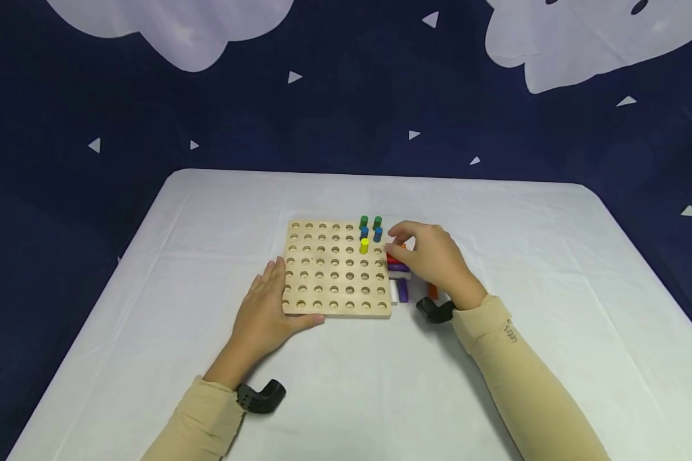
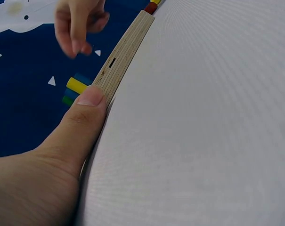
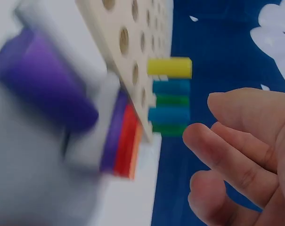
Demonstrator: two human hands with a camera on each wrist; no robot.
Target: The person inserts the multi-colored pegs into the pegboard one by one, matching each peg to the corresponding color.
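Note:
A wooden pegboard (image 1: 329,272) with many holes lies in the middle of the white table. Two green pegs (image 1: 364,221), two blue pegs (image 1: 377,234) and a yellow peg (image 1: 364,245) stand in its far right corner. My left hand (image 1: 265,307) lies flat against the board's near left corner, thumb (image 2: 88,101) pressed on the board's edge (image 2: 126,52). My right hand (image 1: 423,256) hovers over a pile of loose pegs (image 1: 398,267) just right of the board. Its fingers (image 3: 236,141) are loosely curled and hold nothing. The purple peg (image 3: 43,89) lies closest in the right wrist view.
White cloth (image 1: 496,384) covers the table, with a dark blue backdrop (image 1: 346,115) behind it. A purple peg (image 1: 403,291), a white peg (image 1: 394,292) and an orange peg (image 1: 432,291) lie beside the board's right edge. Black camera mounts (image 1: 259,396) sit at both wrists.

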